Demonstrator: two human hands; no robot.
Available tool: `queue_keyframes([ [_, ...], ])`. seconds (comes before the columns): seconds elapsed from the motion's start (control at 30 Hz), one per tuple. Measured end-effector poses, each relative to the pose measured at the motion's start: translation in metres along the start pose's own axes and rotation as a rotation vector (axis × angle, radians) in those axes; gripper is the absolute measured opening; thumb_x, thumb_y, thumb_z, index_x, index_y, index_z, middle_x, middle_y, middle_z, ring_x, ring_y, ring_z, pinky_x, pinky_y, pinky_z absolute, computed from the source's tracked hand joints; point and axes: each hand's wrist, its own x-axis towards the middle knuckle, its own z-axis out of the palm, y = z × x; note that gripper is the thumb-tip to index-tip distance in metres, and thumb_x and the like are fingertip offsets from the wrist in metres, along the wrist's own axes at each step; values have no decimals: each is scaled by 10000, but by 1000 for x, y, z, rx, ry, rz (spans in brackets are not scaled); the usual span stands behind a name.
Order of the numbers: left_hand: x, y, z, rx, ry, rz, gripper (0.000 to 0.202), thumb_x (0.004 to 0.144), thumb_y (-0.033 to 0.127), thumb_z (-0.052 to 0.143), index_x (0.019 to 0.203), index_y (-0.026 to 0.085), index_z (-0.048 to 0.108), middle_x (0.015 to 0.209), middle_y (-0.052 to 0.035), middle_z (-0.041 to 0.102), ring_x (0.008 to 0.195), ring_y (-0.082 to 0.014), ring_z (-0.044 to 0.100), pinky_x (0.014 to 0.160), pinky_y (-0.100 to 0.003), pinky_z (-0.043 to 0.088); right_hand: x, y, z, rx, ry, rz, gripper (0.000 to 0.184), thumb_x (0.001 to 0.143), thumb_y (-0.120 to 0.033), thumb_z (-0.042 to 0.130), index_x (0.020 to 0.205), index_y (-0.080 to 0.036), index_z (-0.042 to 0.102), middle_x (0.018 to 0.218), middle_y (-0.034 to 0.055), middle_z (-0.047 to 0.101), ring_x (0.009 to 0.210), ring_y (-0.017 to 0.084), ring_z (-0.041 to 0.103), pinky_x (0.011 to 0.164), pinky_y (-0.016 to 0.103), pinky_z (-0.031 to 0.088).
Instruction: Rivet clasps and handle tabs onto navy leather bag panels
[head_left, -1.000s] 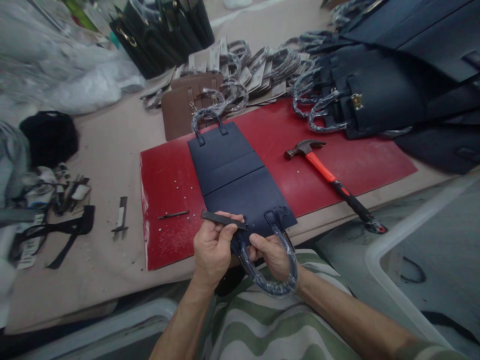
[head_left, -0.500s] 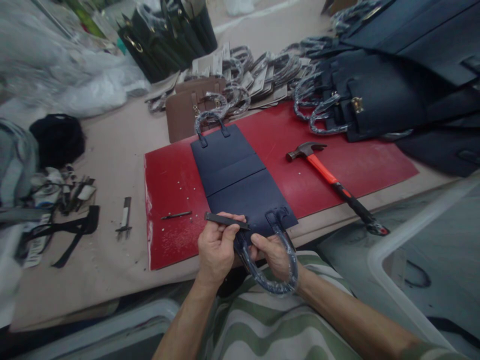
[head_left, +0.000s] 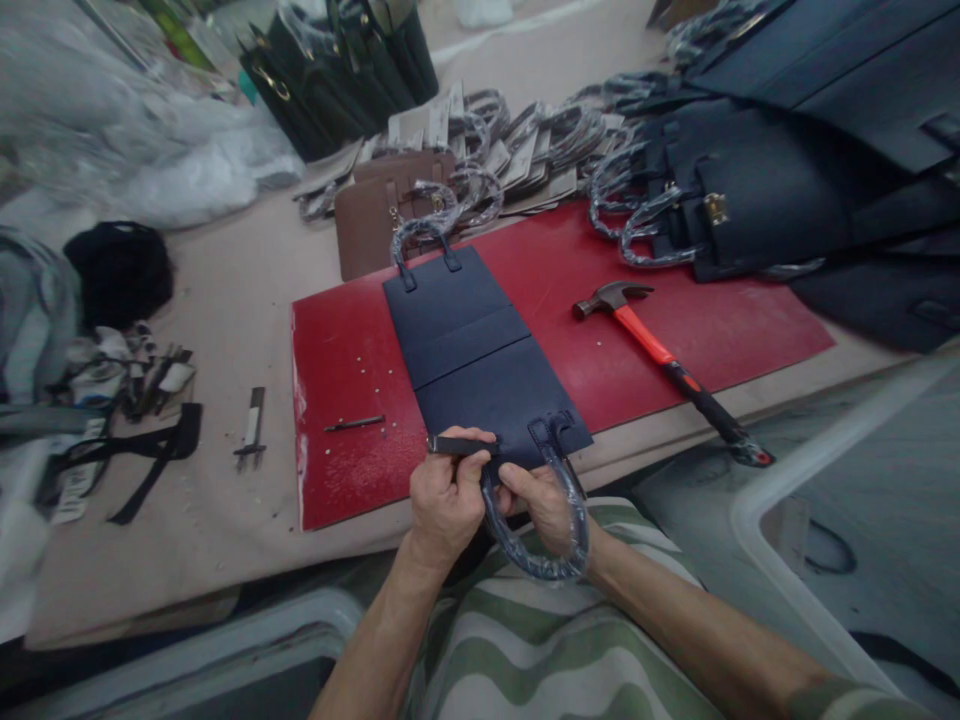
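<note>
Two hands are at the worktop's [head_left: 217, 300] near edge, one left hand [head_left: 448, 500] and one right hand [head_left: 546, 505], with one flat dark tool [head_left: 454, 446]. One dark blue panel [head_left: 457, 310] carries two plastic-wrapped handles [head_left: 559, 570]. There is one red mat [head_left: 517, 265], one hammer [head_left: 643, 333], one thin rod [head_left: 360, 423] and, toward the left edge, one pronged tool [head_left: 253, 425]. At least two brown panels [head_left: 364, 235] show; the other wrapped handles [head_left: 566, 130] overlap too much to count.

Bag-making workshop, by look of things. Beige counter [head_left: 225, 290] bearing red mat [head_left: 337, 340] strewn with tiny pale specks [head_left: 363, 372], claw hammer [head_left: 646, 336], pronged tool [head_left: 252, 425]. Flat navy panel [head_left: 480, 350], brown bag pieces [head_left: 364, 235], heap of plastic-wrapped handles [head_left: 577, 130], dark bags [head_left: 337, 95] in row, navy bag bodies [head_left: 787, 180] piled together.
</note>
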Motion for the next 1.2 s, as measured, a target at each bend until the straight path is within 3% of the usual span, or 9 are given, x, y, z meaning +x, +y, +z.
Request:
queue_keyframes([
  [0.13, 5, 0, 0, 60, 4, 101, 107, 943, 156, 547, 1043, 181, 574, 934, -45, 739, 896, -149, 717, 826, -254, 579, 1, 0, 3, -72, 12, -3, 587, 745, -695, 651, 495, -165, 625, 503, 38, 596, 482, 122, 515, 536, 265, 430],
  [0.3, 9, -4, 0, 78, -17, 89, 84, 947, 174, 539, 1011, 183, 592, 925, -43, 733, 868, -151, 715, 804, -249, 579, 6, 2, 7, -156, 51, 44, 590, 717, -729, 613, 572, -158, 651, 465, 35, 587, 428, 128, 515, 489, 258, 428],
  [0.43, 7, -11, 2, 78, -48, 79, 93, 958, 187, 526, 989, 184, 613, 911, -41, 727, 850, -151, 713, 788, -243, 575, 6, 4, 1, -337, 46, 77, 576, 795, -681, 533, 555, -166, 629, 413, 34, 554, 361, 124, 477, 434, 254, 400],
  [0.57, 1, -18, 6, 125, -61, 179, 107, 964, 184, 527, 1002, 175, 627, 937, -55, 729, 870, -154, 717, 793, -241, 574, -10, 8, -20, -525, -33, 69, 407, 836, -489, 547, 574, -182, 595, 496, 26, 603, 421, 124, 521, 448, 236, 399],
  [0.7, -3, -22, 9, 162, -54, 268, 105, 964, 190, 538, 1033, 168, 615, 947, -66, 738, 885, -163, 726, 793, -247, 581, -34, 1, -57, -679, -25, 33, 265, 803, -338, 553, 589, -184, 580, 548, 12, 611, 480, 125, 536, 474, 231, 395],
  [0.83, -2, -22, 9, 171, -50, 250, 109, 970, 213, 529, 1022, 170, 614, 934, -67, 739, 843, -161, 729, 764, -246, 582, -50, -37, -96, -822, 140, -57, 279, 850, -403, 517, 689, -196, 611, 564, -6, 599, 458, 139, 520, 478, 266, 400],
  [1.0, 0, -19, 9, 165, -68, 242, 105, 964, 214, 527, 1007, 172, 613, 912, -61, 735, 798, -157, 727, 725, -234, 578, -37, -99, -128, -1144, 586, -536, 272, 857, -400, 544, 961, -180, 666, 861, 82, 686, 781, 226, 638, 747, 350, 495],
  [1.07, -1, -19, 10, 164, -76, 233, 105, 957, 205, 531, 1018, 175, 611, 924, -63, 735, 819, -161, 728, 743, -236, 578, -24, -116, -136, -1391, 678, -636, 300, 841, -365, 568, 1032, -149, 651, 1032, 155, 664, 970, 289, 617, 860, 406, 481],
  [1.2, -2, -21, 11, 149, -87, 240, 120, 934, 186, 541, 1034, 181, 608, 924, -61, 733, 849, -168, 729, 769, -243, 578, 1, -139, -147, -1754, 738, -390, 313, 855, -358, 571, 1038, -110, 629, 1058, 234, 619, 965, 361, 589, 784, 462, 465],
])
